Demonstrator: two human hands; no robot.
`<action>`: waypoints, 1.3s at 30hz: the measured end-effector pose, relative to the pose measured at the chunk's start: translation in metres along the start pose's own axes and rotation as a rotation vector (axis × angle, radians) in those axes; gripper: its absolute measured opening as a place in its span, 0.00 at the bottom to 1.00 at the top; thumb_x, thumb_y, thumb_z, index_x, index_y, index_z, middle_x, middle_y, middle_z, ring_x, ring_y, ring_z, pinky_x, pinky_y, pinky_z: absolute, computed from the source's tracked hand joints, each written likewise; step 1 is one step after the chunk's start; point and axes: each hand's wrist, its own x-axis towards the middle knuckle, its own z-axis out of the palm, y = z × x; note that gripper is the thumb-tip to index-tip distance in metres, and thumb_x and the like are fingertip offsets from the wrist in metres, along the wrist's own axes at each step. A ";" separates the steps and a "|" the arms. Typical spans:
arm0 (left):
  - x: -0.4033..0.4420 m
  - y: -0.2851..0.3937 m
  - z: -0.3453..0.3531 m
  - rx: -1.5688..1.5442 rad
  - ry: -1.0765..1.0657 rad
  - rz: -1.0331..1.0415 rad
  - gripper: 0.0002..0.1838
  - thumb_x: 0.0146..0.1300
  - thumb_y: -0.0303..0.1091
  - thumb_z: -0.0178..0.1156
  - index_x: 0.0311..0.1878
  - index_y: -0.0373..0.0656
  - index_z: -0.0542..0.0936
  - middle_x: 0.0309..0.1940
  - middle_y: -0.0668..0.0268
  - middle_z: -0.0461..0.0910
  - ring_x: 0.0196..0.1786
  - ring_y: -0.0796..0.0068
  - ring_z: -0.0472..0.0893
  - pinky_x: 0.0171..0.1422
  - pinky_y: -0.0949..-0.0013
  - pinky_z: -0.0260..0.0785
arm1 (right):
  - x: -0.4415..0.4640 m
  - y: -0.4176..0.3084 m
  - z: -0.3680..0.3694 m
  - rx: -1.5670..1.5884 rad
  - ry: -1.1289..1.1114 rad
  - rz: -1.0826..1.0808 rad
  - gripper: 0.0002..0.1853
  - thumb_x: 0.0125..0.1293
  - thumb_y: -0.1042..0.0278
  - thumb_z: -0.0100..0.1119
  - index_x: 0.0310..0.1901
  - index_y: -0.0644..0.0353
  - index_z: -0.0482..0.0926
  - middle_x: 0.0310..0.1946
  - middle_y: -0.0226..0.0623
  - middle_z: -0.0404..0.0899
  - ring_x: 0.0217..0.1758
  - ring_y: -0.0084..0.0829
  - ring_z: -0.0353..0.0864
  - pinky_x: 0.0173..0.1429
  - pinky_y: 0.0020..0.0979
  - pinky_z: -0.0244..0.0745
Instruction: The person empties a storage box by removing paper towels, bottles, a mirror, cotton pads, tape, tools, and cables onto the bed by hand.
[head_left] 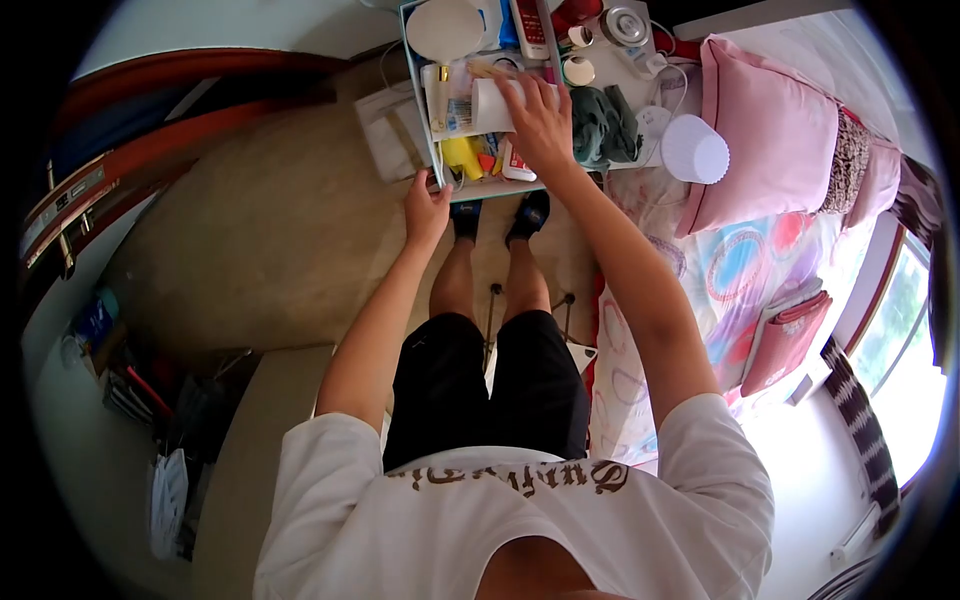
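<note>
A light-blue-edged drawer full of small items lies in front of me. My left hand is closed on the drawer's near left corner. Inside the drawer, my right hand has its fingers round a white cylindrical object. Near it in the drawer are a yellow item, a white bottle with a red label, a round pale lid and a red-and-white remote-like item.
Right of the drawer are a dark green cloth, a white ribbed cup and jars. A bed with a pink pillow stands at the right. White bags lie left of the drawer. My feet are below it.
</note>
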 end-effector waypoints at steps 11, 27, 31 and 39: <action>0.000 0.004 -0.001 0.005 -0.071 -0.008 0.22 0.73 0.35 0.68 0.64 0.38 0.73 0.50 0.54 0.87 0.44 0.65 0.90 0.49 0.62 0.82 | -0.025 -0.008 -0.046 0.594 0.153 0.278 0.50 0.49 0.65 0.83 0.74 0.55 0.66 0.65 0.44 0.76 0.70 0.49 0.76 0.74 0.48 0.70; -0.015 0.003 -0.018 -0.358 -0.262 -0.324 0.32 0.73 0.37 0.70 0.74 0.42 0.67 0.60 0.63 0.81 0.55 0.75 0.83 0.55 0.70 0.77 | -0.201 0.019 -0.094 2.218 0.077 0.668 0.59 0.62 0.24 0.69 0.79 0.65 0.59 0.72 0.50 0.74 0.73 0.41 0.78 0.75 0.45 0.75; -0.054 0.029 -0.016 -0.358 -0.315 -0.415 0.31 0.74 0.37 0.69 0.75 0.43 0.67 0.60 0.62 0.81 0.52 0.75 0.84 0.54 0.70 0.78 | -0.226 0.026 -0.124 2.332 0.140 0.602 0.55 0.70 0.20 0.49 0.82 0.62 0.56 0.75 0.56 0.69 0.71 0.51 0.78 0.73 0.52 0.76; -0.119 0.006 0.036 -0.179 -0.792 -0.498 0.19 0.80 0.36 0.60 0.69 0.45 0.76 0.53 0.65 0.85 0.48 0.79 0.84 0.53 0.72 0.79 | -0.371 0.067 -0.123 2.092 0.684 0.996 0.49 0.60 0.43 0.81 0.75 0.60 0.66 0.68 0.41 0.77 0.71 0.40 0.78 0.75 0.47 0.74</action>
